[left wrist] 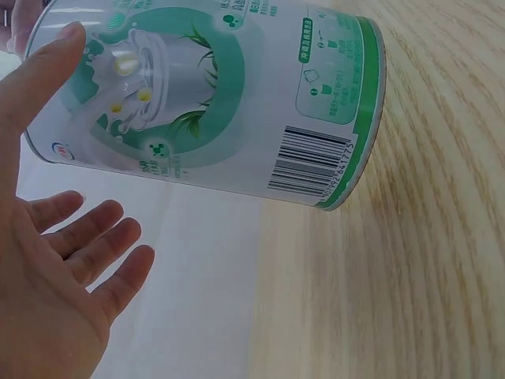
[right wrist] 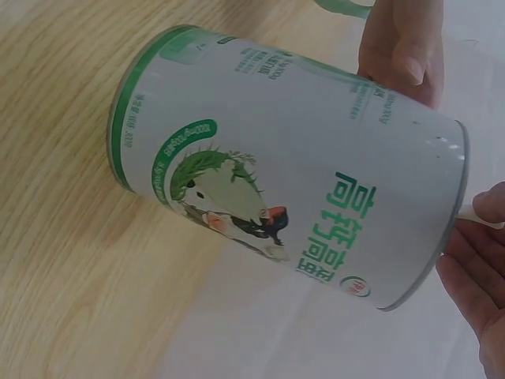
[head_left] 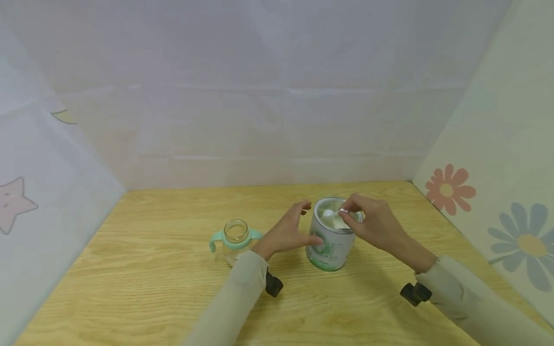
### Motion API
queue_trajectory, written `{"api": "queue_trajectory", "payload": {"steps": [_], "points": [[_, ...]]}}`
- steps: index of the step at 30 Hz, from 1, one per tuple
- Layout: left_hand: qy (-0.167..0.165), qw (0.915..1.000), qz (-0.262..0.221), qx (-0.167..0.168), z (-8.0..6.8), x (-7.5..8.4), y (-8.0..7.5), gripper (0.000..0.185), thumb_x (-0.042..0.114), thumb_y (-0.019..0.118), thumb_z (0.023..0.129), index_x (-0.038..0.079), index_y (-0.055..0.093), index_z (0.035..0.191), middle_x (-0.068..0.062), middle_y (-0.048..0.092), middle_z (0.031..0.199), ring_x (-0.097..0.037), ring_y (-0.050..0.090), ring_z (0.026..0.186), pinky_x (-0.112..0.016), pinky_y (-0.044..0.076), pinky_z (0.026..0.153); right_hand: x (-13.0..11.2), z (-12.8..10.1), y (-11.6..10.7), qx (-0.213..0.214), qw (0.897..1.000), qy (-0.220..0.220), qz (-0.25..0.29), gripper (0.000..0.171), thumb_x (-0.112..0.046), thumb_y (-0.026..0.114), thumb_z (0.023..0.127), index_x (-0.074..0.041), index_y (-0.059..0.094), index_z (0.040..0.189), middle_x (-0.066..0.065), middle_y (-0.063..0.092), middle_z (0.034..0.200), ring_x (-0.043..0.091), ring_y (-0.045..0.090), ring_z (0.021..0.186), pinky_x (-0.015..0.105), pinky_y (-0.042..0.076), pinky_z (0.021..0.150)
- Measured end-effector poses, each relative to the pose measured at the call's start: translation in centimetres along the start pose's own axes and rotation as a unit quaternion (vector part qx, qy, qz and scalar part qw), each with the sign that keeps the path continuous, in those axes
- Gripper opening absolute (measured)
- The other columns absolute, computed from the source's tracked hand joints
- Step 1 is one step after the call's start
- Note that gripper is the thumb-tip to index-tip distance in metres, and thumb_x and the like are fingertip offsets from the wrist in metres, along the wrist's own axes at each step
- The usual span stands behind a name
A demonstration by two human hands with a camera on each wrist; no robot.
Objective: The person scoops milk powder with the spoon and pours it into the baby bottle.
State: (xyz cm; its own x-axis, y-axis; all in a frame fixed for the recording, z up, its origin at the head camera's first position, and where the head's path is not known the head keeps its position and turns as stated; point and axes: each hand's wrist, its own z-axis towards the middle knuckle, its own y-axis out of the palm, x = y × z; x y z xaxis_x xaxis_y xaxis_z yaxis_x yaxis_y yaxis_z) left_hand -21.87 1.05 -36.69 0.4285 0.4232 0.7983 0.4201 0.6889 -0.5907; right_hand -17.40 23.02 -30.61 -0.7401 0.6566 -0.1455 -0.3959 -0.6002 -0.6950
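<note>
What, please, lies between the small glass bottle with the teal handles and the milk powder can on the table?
The left hand lies between the bottle and the can, its thumb on the can's side; the head view shows it.

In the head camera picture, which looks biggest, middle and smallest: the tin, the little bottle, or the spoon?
1. Tin, biggest.
2. Bottle, a bit smaller.
3. Spoon, smallest, pinched by the right hand.
</note>
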Motion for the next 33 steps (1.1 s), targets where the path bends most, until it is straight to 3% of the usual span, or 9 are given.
{"api": "queue_trajectory", "payload": {"steps": [19, 33], "points": [[0.035, 0.9992, -0.017, 0.004, 0.5, -0.6, 1.4, 0.095, 0.037, 0.078, 0.079, 0.01, 0.02, 0.15, -0.008, 0.032, 0.15, -0.032, 0.035, 0.136, -0.047, 0.036, 0.108, 0.6, 0.0, 1.0, -0.031, 0.999, 0.014, 0.009, 0.022, 0.009, 0.075, 0.074, -0.006, 0.059, 0.08, 0.001, 0.066, 0.071, 0.018, 0.068, 0.064, 0.03, 0.056, 0.058], [0.047, 0.9986, -0.026, -0.003, 0.6, -0.6, 1.9, 0.094, 0.035, 0.077, 0.081, 0.014, 0.018, 0.151, -0.004, 0.037, 0.145, -0.022, 0.039, 0.13, -0.045, 0.038, 0.106, 0.6, 0.1, 1.3, -0.048, 0.998, 0.02, 0.046, 0.019, 0.008, 0.072, 0.078, -0.006, 0.059, 0.081, 0.002, 0.066, 0.072, 0.015, 0.067, 0.064, 0.027, 0.056, 0.059]]}}
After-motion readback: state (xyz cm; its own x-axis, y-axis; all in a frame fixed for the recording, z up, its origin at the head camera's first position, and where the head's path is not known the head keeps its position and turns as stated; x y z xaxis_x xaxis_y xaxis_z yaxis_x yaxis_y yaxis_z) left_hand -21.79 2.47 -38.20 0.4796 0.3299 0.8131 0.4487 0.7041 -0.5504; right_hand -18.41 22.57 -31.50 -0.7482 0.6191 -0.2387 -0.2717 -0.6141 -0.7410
